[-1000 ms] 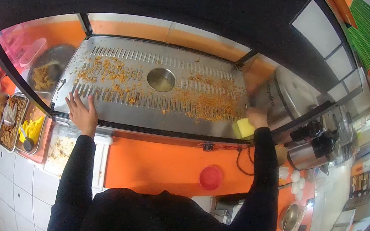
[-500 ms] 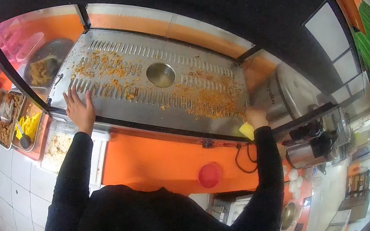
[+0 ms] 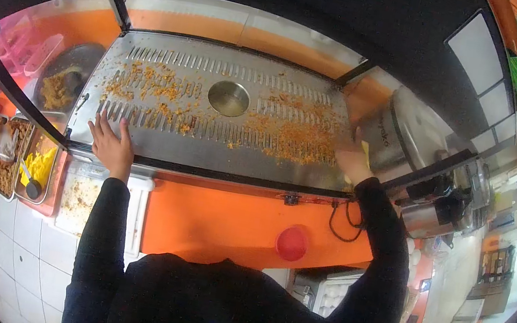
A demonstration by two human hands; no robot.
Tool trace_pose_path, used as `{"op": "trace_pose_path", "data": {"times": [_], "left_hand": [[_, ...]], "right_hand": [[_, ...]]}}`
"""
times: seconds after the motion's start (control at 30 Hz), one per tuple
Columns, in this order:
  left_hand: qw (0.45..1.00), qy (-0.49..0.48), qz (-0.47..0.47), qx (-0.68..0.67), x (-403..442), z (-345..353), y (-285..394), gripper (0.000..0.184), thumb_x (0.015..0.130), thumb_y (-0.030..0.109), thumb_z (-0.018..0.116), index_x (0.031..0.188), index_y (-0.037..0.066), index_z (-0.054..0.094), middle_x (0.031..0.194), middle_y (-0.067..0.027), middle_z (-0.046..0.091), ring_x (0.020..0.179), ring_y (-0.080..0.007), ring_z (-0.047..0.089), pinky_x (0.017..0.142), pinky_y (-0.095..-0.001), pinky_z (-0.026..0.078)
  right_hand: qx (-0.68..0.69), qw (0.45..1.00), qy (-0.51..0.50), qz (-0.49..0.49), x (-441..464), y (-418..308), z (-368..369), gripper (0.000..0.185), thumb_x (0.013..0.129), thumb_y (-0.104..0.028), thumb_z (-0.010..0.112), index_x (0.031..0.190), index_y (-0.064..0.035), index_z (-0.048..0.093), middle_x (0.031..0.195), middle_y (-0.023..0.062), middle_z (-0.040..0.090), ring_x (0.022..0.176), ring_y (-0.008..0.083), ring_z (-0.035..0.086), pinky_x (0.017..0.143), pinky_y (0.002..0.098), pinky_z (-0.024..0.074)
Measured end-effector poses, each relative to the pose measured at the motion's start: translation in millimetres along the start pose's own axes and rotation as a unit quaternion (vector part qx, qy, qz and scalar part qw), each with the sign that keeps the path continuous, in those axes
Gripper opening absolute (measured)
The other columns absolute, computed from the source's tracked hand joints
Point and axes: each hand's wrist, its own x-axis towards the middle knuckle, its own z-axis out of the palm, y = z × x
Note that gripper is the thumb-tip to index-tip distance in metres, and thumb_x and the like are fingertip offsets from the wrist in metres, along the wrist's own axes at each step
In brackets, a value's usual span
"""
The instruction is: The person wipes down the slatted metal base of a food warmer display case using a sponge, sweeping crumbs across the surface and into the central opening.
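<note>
My left hand (image 3: 113, 147) lies with fingers spread at the near left edge of a slotted metal tray (image 3: 218, 156). Orange-brown crumbs (image 3: 299, 137) are scattered over the tray, thickest on its right half and also on the left. A round metal cup (image 3: 228, 99) is set into its middle. At the tray's right end my right hand (image 3: 354, 164) is closed on a flat yellow sponge or cloth (image 3: 366, 153); mostly hidden by the hand, only a strip of it shows.
Black frame bars and clear panels surround the tray. To the left are a dark pan of food (image 3: 60, 93) and metal trays, one with yellow strips (image 3: 38, 167). A large steel pot (image 3: 406, 127) stands at right. A red bowl (image 3: 293, 242) sits below on the orange surface.
My right hand has moved up and away from me along the tray's right end, carrying the yellow piece. My left hand stays in nearly the same place.
</note>
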Motion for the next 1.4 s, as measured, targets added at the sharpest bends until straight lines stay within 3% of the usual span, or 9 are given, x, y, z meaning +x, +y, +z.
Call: {"op": "trace_pose_path", "data": {"times": [0.13, 0.23, 0.53, 0.63, 0.83, 0.97, 1.13, 1.23, 1.4], "left_hand": [[1.0, 0.004, -0.004, -0.005, 1, 1, 0, 0.058, 0.092, 0.05, 0.045, 0.137, 0.014, 0.042, 0.145, -0.0102, 0.039, 0.139, -0.032, 0.025, 0.104, -0.0519, 0.027], [1.0, 0.0, -0.01, -0.007, 0, -1, 1, 0.057, 0.092, 0.05, 0.045, 0.137, 0.014, 0.042, 0.145, -0.0101, 0.039, 0.139, -0.0318, 0.025, 0.104, -0.0528, 0.027], [1.0, 0.002, -0.008, -0.007, 1, -1, 2, 0.057, 0.091, 0.049, 0.047, 0.136, 0.013, 0.044, 0.143, -0.0102, 0.041, 0.138, -0.0322, 0.027, 0.104, -0.0529, 0.027], [1.0, 0.008, -0.001, -0.008, 1, 2, -2, 0.057, 0.091, 0.049, 0.047, 0.136, 0.013, 0.044, 0.143, -0.0097, 0.041, 0.138, -0.032, 0.027, 0.104, -0.0522, 0.027], [1.0, 0.012, -0.001, 0.001, 1, 3, -2, 0.056, 0.091, 0.048, 0.048, 0.135, 0.014, 0.045, 0.142, -0.0099, 0.042, 0.138, -0.0321, 0.028, 0.104, -0.0497, 0.027], [1.0, 0.006, 0.0, 0.004, 1, 2, -2, 0.056, 0.091, 0.048, 0.049, 0.135, 0.014, 0.045, 0.142, -0.0099, 0.043, 0.137, -0.0319, 0.03, 0.103, -0.0494, 0.028], [1.0, 0.017, 0.004, 0.0, 1, 3, -2, 0.054, 0.091, 0.048, 0.049, 0.132, 0.014, 0.047, 0.14, -0.0085, 0.046, 0.135, -0.0314, 0.032, 0.102, -0.0498, 0.029], [1.0, 0.02, 0.006, 0.0, 0, 4, -3, 0.053, 0.091, 0.049, 0.049, 0.131, 0.014, 0.048, 0.139, -0.0083, 0.046, 0.135, -0.0316, 0.033, 0.101, -0.0502, 0.03], [1.0, 0.009, 0.001, 0.013, 1, 6, -6, 0.055, 0.092, 0.05, 0.047, 0.133, 0.012, 0.046, 0.139, -0.0086, 0.046, 0.135, -0.0317, 0.033, 0.101, -0.0517, 0.031]], "right_hand": [[0.044, 0.961, -0.251, -0.112, -10, -6, -6, 0.023, 0.078, -0.014, 0.057, 0.097, -0.0082, 0.068, 0.095, 0.0133, 0.066, 0.101, 0.0283, 0.06, 0.098, 0.0519, 0.0384], [0.16, 0.937, -0.309, -0.022, -10, -12, -8, 0.023, 0.077, -0.013, 0.058, 0.095, -0.0066, 0.07, 0.098, 0.0151, 0.066, 0.092, 0.0293, 0.064, 0.087, 0.0454, 0.0476], [0.129, 0.987, -0.028, 0.087, 4, 41, -50, 0.018, 0.079, -0.013, 0.058, 0.088, -0.0055, 0.07, 0.098, 0.0162, 0.066, 0.093, 0.0302, 0.062, 0.079, 0.0446, 0.0484], [0.143, 0.968, -0.2, 0.051, 8, 29, -81, 0.018, 0.08, -0.013, 0.056, 0.089, -0.0068, 0.071, 0.095, 0.0139, 0.066, 0.095, 0.0299, 0.061, 0.081, 0.0446, 0.0457], [0.077, 0.975, -0.198, -0.066, -14, -10, 20, 0.018, 0.074, -0.015, 0.057, 0.085, -0.0084, 0.07, 0.088, 0.0117, 0.065, 0.085, 0.0281, 0.061, 0.082, 0.0426, 0.0423], [0.018, 0.997, 0.043, 0.065, -9, 0, -2, 0.016, 0.073, -0.013, 0.056, 0.082, -0.0089, 0.069, 0.082, 0.011, 0.066, 0.079, 0.0268, 0.062, 0.079, 0.0421, 0.0439], [0.147, 0.942, -0.212, 0.214, 10, -16, -70, 0.012, 0.078, -0.009, 0.055, 0.076, -0.0094, 0.067, 0.076, 0.0097, 0.064, 0.072, 0.0253, 0.064, 0.059, 0.0413, 0.0496], [0.023, 0.96, -0.044, 0.277, 1, -23, 0, 0.012, 0.08, -0.011, 0.056, 0.078, -0.0094, 0.068, 0.078, 0.01, 0.066, 0.071, 0.0248, 0.066, 0.051, 0.0392, 0.05], [0.166, 0.911, -0.208, 0.316, -24, -32, 8, 0.013, 0.079, -0.016, 0.059, 0.082, -0.0082, 0.069, 0.087, 0.013, 0.068, 0.075, 0.0253, 0.068, 0.055, 0.0378, 0.0521]]}}
